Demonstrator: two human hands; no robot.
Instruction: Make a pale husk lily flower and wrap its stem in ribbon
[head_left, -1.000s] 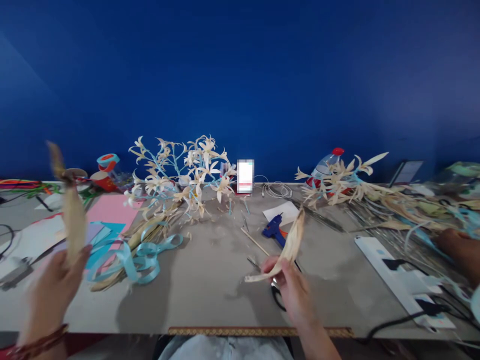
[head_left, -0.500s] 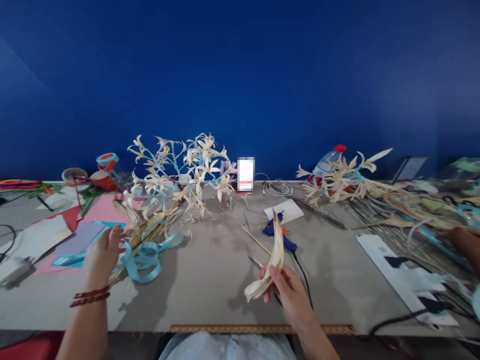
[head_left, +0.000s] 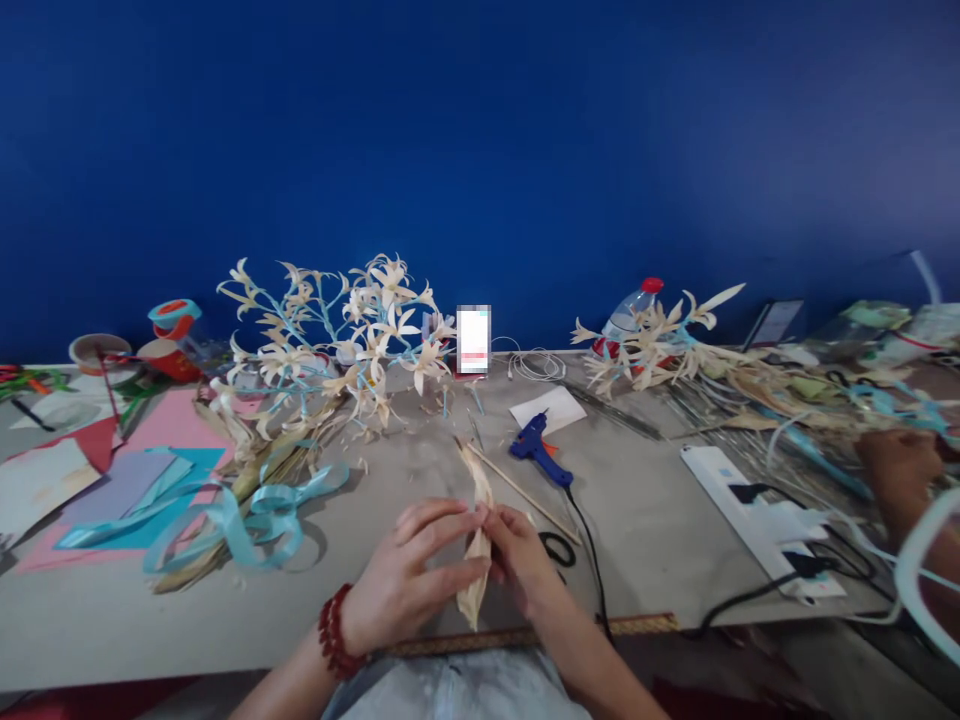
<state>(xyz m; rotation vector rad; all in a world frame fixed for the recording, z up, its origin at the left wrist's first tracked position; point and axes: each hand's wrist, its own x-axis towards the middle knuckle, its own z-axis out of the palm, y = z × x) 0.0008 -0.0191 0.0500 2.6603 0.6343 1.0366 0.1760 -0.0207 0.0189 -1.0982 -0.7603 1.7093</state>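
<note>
Close to the table's front edge, a pale dried corn husk (head_left: 473, 598) is held between both hands, its narrow dark tip pointing away from me. My right hand (head_left: 517, 555) pinches it along its right side. My left hand (head_left: 416, 565), with red beads at the wrist, has its fingers closed on the husk from the left. Just beyond lie a thin wooden stick (head_left: 525, 492) and a blue glue gun (head_left: 538, 450) with a black cord. Part of a black scissor handle (head_left: 557, 549) shows beside my right hand.
Husk flowers on blue stems (head_left: 375, 330) stand at the back left. Light-blue ribbon (head_left: 240, 530) and coloured paper (head_left: 180, 420) lie leftward. To the right are a white power strip (head_left: 750, 520), more husk flowers (head_left: 660, 345), a bottle (head_left: 634, 312) and another person's hand (head_left: 896, 475).
My left hand has come from above the ribbon to the husk. My right hand has brought the husk left and nearer to me. The view has shifted slightly.
</note>
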